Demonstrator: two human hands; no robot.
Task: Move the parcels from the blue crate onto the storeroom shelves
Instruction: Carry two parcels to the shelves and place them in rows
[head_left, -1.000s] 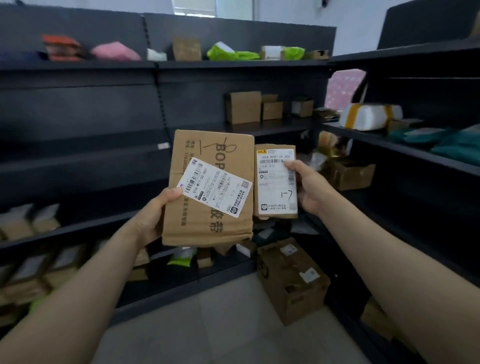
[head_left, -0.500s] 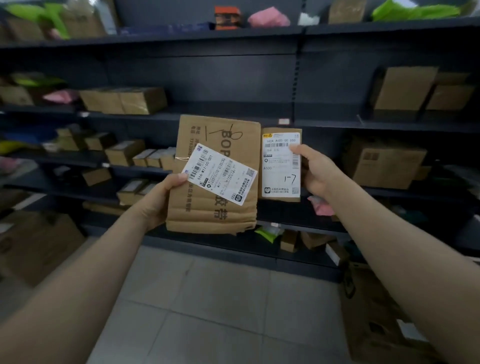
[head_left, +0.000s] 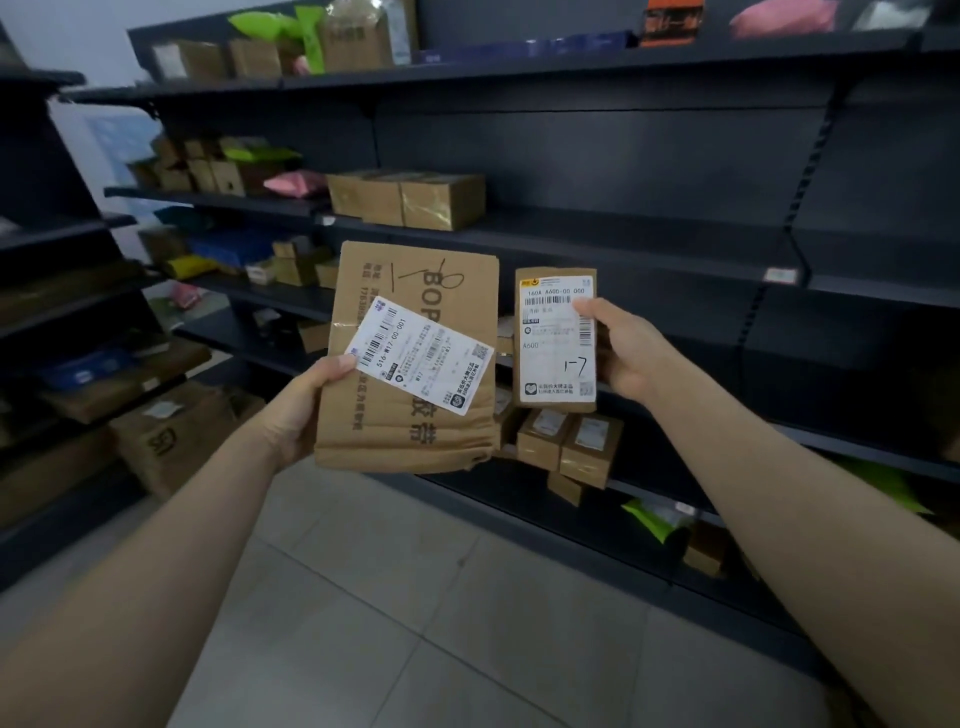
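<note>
left hand (head_left: 301, 410) grips large cardboard parcel (head_left: 410, 358) | right hand (head_left: 628, 353) pinches small labelled box (head_left: 557, 340) | read both labels, match shelf (head_left: 597, 234) codes before placing

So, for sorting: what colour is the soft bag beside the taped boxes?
Pink soft bag; head view.

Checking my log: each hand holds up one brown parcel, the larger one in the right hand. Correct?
No. In the head view the larger parcel is in the left hand; the right hand holds the smaller parcel. Each hand does hold one brown parcel.
</note>
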